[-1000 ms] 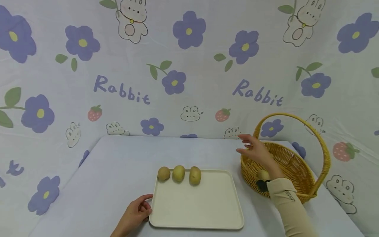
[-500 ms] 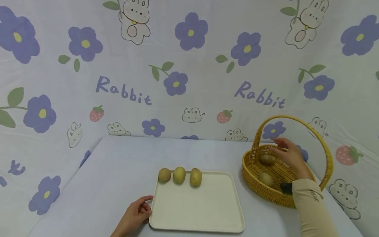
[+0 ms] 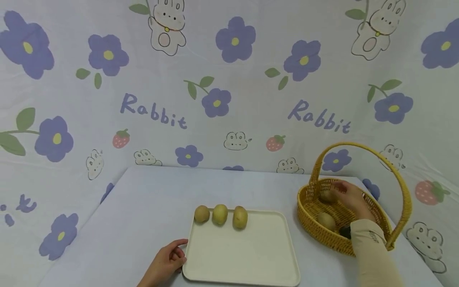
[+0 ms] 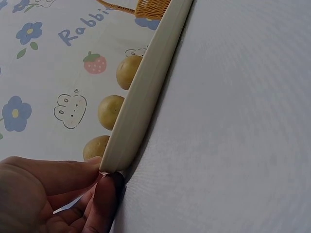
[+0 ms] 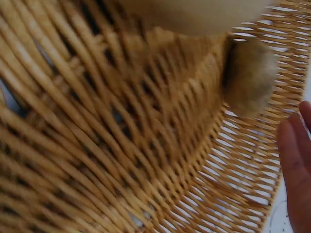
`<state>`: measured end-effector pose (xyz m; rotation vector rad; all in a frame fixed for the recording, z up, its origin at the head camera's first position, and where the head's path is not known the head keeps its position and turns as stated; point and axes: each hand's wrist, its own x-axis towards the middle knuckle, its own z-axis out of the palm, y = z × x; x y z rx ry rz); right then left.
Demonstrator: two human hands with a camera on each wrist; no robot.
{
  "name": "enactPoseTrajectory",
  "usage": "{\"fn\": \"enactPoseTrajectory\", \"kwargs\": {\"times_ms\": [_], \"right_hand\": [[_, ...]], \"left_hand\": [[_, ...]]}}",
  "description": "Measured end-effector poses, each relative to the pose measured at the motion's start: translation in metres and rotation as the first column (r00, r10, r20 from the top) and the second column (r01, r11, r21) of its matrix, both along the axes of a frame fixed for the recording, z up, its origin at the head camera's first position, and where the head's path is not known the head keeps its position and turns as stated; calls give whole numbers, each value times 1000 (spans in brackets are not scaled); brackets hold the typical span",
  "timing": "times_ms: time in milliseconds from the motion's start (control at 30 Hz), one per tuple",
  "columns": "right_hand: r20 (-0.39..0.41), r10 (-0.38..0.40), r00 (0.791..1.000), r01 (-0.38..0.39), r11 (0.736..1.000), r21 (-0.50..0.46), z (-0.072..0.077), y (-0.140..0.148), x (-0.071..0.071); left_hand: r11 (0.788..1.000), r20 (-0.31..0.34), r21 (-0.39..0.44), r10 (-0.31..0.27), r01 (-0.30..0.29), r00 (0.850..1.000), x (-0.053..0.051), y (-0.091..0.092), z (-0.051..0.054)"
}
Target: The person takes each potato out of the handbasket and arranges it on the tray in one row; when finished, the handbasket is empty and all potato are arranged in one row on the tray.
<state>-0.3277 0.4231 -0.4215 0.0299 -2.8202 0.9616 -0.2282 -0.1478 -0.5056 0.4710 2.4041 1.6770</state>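
Observation:
My left hand point(image 3: 165, 261) grips the left edge of a cream tray point(image 3: 244, 255). In the left wrist view, the thumb touches the tray's corner from above and curled fingers sit below it. Three potatoes line the tray's far edge: a browner one point(image 3: 202, 214), a paler one point(image 3: 220, 215) and a longer one point(image 3: 240, 217). My right hand point(image 3: 353, 201) reaches down into a wicker basket point(image 3: 312, 229), its fingers beside the far potato point(image 3: 326, 196). In the right wrist view, the fingers point(image 5: 291, 155) are extended and apart from that potato. A nearer potato point(image 3: 326, 221) lies in the basket too.
The basket's tall arched handle point(image 3: 405, 191) rises over the right forearm. A white cloth covers the table point(image 3: 143, 207), and a patterned curtain point(image 3: 197, 131) hangs close behind it. A dark wrist camera point(image 3: 345, 232) sits by the right sleeve.
My right hand has moved right from above the basket's left rim, then down inside toward the far potato. The left hand stays at the tray's edge, and the three tray potatoes keep their places.

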Motion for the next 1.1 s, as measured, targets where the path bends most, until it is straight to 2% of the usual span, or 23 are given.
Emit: {"fn": "enactPoseTrajectory", "kwargs": {"times_ms": [100, 233, 333, 433, 500, 567, 667, 800, 900, 933, 1000, 1100], "right_hand": [[79, 88, 993, -89, 996, 16, -11, 0, -7], [144, 192, 971, -194, 981, -2, -22, 7, -9], [212, 188, 959, -186, 982, -31, -26, 12, -8], [264, 137, 955, -133, 991, -34, -28, 11, -5], [230, 152, 961, -152, 988, -21, -29, 7, -6], [155, 197, 968, -198, 980, -10, -29, 2, -8], [53, 280, 958, -280, 960, -17, -28, -3, -11], [58, 282, 958, -280, 959, -41, -27, -8, -12], [68, 254, 965, -256, 967, 10, -26, -9, -12], [49, 260, 964, -262, 965, 28, -25, -9, -13], [32, 265, 964, -266, 963, 49, -16, -13, -12], [-2, 265, 964, -264, 962, 65, 7, -25, -13]], "left_hand": [[1000, 0, -8, 2, -2, 1000, -1, -1, 1], [1000, 1, -17, -1, 1, 1000, -2, 1, 0], [1000, -2, -15, -8, 8, 1000, -1, 1, -1], [1000, -10, -1, -29, 29, 1000, -1, -2, -1], [999, -16, 10, -40, 41, 999, -1, -3, -1], [999, -15, 21, -47, 47, 999, -2, -4, 0], [999, -10, 17, -42, 42, 999, -3, -4, 0], [999, -4, 0, -34, 34, 999, -3, -3, 0], [999, -7, 6, -40, 40, 999, -4, -3, 1], [999, -8, 7, -41, 41, 999, -4, -3, 1], [999, -10, 16, -47, 47, 999, -4, -3, 1], [999, -9, 19, -47, 47, 999, -3, -4, 3]]}}
